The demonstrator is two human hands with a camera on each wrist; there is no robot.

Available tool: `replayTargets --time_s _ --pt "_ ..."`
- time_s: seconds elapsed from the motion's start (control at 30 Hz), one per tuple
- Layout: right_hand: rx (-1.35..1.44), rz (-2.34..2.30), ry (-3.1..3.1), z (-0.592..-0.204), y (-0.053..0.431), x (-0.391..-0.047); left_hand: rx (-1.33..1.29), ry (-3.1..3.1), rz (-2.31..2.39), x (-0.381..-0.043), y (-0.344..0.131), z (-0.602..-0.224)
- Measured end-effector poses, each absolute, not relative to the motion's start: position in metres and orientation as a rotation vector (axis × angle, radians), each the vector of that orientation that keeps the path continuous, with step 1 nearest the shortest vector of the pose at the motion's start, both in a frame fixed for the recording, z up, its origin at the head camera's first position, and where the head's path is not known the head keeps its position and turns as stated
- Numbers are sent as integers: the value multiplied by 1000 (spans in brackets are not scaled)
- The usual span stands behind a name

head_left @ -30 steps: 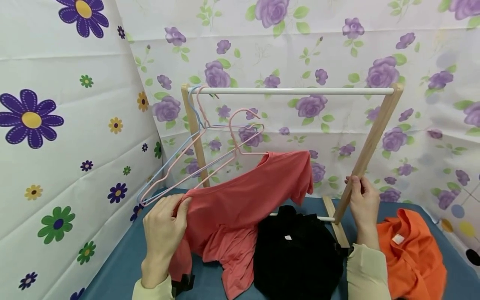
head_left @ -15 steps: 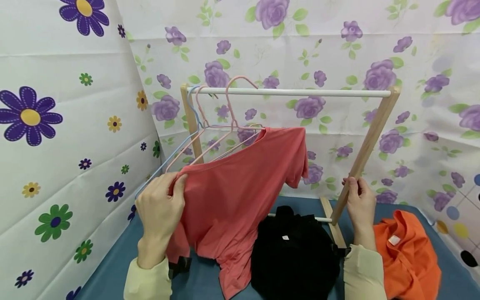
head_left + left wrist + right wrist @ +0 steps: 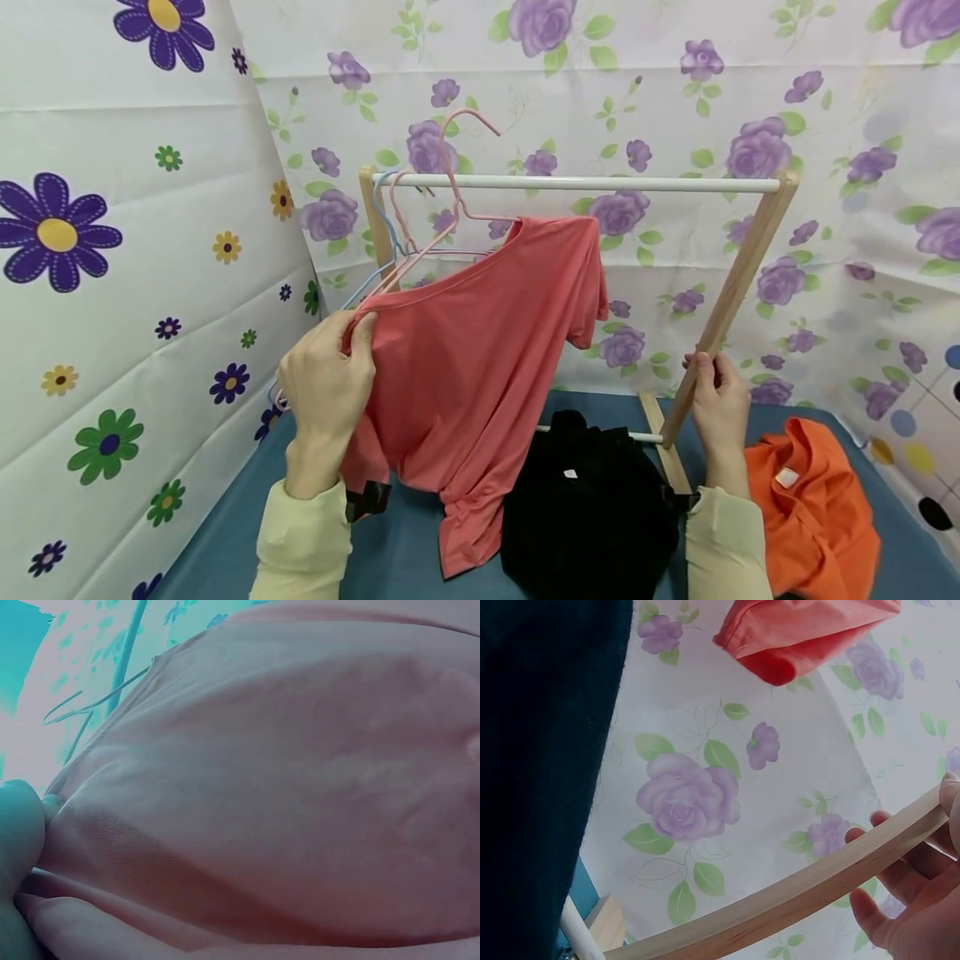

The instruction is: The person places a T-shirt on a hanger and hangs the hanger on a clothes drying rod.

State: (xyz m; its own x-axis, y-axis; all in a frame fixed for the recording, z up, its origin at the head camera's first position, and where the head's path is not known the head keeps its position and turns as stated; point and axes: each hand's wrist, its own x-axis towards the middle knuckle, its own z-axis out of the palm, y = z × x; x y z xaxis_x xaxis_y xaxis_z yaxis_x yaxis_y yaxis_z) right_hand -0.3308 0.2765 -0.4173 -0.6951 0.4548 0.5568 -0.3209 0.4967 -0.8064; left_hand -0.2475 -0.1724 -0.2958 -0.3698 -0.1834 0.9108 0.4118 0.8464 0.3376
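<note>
My left hand (image 3: 330, 387) pinches a coral T-shirt (image 3: 465, 358) at its near shoulder, where the arm of a pink hanger (image 3: 454, 187) runs into the neckline. The shirt hangs tilted, its far shoulder higher. The hanger's hook stands above the rack's white rail (image 3: 585, 183), apart from it. In the left wrist view the shirt's cloth (image 3: 262, 780) covers most of the picture. My right hand (image 3: 720, 408) grips the slanted wooden post (image 3: 738, 283) of the clothes rack; thumb and fingers lie around this post (image 3: 795, 892) in the right wrist view.
A blue hanger (image 3: 384, 212) and another pink one hang at the rail's left end. A black garment (image 3: 592, 517) lies bunched at the rack's foot, and an orange garment (image 3: 817, 508) to its right. The blue tabletop (image 3: 225, 533) meets flowered sheets behind and left.
My left hand has lifted the coral T-shirt and its hanger, so the hook has passed from below the rail to above it. My right hand has stayed on the post.
</note>
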Motion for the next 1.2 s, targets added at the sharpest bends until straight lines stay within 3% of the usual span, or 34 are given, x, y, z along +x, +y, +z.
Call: replayTargets --time_s 1.2 --pt "-70 1296 -1973 -418 279 -330 -154 -2017 -623 -259 -168 -336"
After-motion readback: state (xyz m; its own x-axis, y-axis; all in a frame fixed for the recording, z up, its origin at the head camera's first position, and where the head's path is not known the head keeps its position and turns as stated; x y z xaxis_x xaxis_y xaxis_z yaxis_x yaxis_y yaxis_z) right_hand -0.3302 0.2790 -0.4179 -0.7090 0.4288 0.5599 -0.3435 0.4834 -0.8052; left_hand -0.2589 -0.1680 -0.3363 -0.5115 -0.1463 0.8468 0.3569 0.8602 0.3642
